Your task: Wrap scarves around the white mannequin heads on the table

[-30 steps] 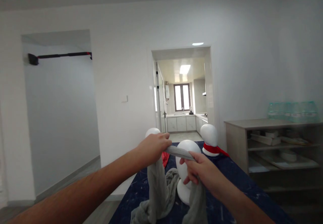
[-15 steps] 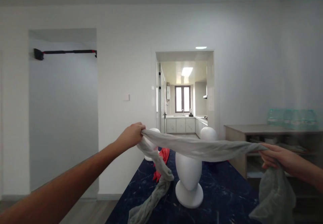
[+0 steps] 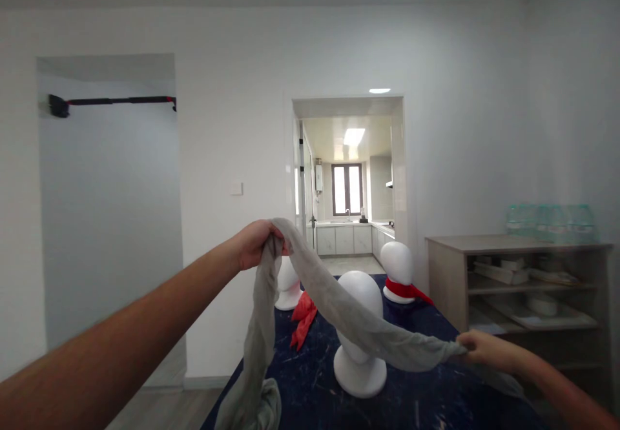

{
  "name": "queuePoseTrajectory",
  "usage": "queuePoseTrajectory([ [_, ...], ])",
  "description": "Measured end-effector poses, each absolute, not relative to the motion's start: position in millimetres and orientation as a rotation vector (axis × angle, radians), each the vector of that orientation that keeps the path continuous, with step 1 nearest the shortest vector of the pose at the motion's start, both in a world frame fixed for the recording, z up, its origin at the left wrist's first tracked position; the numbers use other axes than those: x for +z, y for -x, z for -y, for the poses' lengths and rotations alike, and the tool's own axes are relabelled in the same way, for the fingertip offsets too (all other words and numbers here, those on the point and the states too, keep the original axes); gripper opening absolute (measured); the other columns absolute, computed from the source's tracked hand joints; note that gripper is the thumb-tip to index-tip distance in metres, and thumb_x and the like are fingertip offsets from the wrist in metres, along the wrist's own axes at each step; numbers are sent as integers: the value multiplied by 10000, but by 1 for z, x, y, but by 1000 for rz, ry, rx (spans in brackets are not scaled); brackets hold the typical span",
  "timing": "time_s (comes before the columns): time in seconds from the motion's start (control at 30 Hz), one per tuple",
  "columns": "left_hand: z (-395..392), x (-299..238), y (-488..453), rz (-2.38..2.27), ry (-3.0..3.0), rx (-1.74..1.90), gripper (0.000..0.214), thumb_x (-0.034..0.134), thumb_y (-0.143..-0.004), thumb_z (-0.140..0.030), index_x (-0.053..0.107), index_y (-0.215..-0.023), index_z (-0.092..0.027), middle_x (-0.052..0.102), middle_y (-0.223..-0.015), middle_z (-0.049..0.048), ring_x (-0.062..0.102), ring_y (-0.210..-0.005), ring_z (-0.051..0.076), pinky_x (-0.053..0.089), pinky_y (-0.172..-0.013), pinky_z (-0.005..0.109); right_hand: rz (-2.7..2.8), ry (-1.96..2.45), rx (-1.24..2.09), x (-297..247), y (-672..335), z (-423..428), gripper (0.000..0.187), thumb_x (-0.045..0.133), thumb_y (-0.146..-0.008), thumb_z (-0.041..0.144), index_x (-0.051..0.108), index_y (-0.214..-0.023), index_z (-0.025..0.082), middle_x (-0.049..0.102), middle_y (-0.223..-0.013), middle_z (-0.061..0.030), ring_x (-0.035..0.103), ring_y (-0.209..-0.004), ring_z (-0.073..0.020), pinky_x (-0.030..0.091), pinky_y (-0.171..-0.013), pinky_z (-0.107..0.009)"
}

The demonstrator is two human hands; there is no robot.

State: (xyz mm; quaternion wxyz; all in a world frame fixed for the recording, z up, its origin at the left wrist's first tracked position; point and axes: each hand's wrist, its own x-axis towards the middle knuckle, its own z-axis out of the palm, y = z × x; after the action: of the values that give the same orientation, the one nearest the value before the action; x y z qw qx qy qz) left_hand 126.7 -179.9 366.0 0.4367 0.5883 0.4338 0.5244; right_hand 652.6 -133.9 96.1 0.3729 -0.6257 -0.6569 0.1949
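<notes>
My left hand (image 3: 254, 244) is raised and closed around one part of a long grey scarf (image 3: 339, 314). The scarf slopes down to my right hand (image 3: 484, 347), which pinches it low at the right. Its stretched middle crosses in front of a white foam mannequin head (image 3: 359, 336) standing on a dark blue table (image 3: 426, 404). A loose end hangs from my left hand down to the table's near left edge.
Two more white mannequin heads stand at the table's far end, the left one (image 3: 288, 285) with a red scarf (image 3: 303, 317) trailing, the right one (image 3: 398, 268) with a red scarf around its neck. A wooden shelf unit (image 3: 520, 288) stands right. A doorway to a kitchen lies ahead.
My right hand has dropped from shoulder height to near the table and come inward. My left hand rose slightly. The scarf now slopes down across the mannequin head instead of stretching level.
</notes>
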Motion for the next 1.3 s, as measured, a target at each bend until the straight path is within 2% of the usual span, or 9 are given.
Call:
queuePoseTrajectory([
  [0.13,200,376,-151,-802,-1461,1314,231,596,-735,-85,716,-929,-117,768,-832,81,684,-628,146,652,-679,308,1985,1554,858,113,-612,148,200,698,-526,157,804,-681,225,798,-785,-42,729,-826,-271,556,-816,-334],
  [0.3,223,378,-190,-489,-1739,1332,348,594,-788,-46,635,-1117,-150,782,-1123,73,491,-482,29,623,-595,247,1981,931,882,171,-537,186,339,620,-964,485,788,-1089,219,793,-1053,-87,720,-993,-272,573,-883,-394],
  [0.47,235,392,-218,-286,-1791,1303,363,636,-748,-62,611,-1085,-195,763,-1092,11,410,-438,8,588,-518,207,1835,618,945,209,-468,216,743,857,-840,519,586,-1480,259,660,-1459,-126,629,-1305,-320,489,-1123,-482],
  [0.6,245,409,-225,-187,-1799,1354,440,655,-772,-101,641,-1200,-204,768,-1190,31,404,-436,-3,599,-543,191,1831,677,1058,242,-450,221,550,887,-819,470,716,-1261,191,810,-1035,-94,744,-952,-257,567,-985,-449],
  [0.73,248,423,-220,-147,-1772,1468,480,669,-867,-178,616,-1342,-217,751,-1308,50,470,-465,-8,670,-728,230,1753,431,1201,293,-464,216,294,762,-938,449,736,-983,159,512,-494,102,496,-433,-97,623,-741,-367],
  [0.83,243,426,-219,-138,-1777,1461,521,668,-938,-251,546,-1444,-225,734,-1352,66,625,-577,29,683,-866,305,1580,235,1275,324,-473,209,224,741,-955,401,706,-903,186,426,-511,130,391,-403,-61,612,-664,-295],
  [0.97,236,424,-232,-151,-1863,1408,627,633,-1001,-358,402,-1570,-233,726,-1345,90,790,-908,178,656,-986,451,1494,173,1453,326,-460,205,237,758,-933,385,688,-831,182,688,-759,9,682,-726,-141,628,-820,-307],
  [1.1,229,420,-252,-138,-2095,1383,603,493,-1065,-468,354,-1613,-256,710,-1357,93,742,-1203,301,624,-1012,528,1514,75,1709,292,-432,213,322,735,-948,471,688,-781,200,761,-855,-45,738,-892,-199,613,-916,-337],
  [1.3,210,419,-260,-184,-2453,1513,563,374,-1091,-504,389,-1608,-281,693,-1399,78,687,-1278,323,585,-1035,578,1699,-390,1894,243,-419,218,528,679,-942,512,496,-563,194,774,-1042,-130,763,-897,-241,631,-903,-406],
])
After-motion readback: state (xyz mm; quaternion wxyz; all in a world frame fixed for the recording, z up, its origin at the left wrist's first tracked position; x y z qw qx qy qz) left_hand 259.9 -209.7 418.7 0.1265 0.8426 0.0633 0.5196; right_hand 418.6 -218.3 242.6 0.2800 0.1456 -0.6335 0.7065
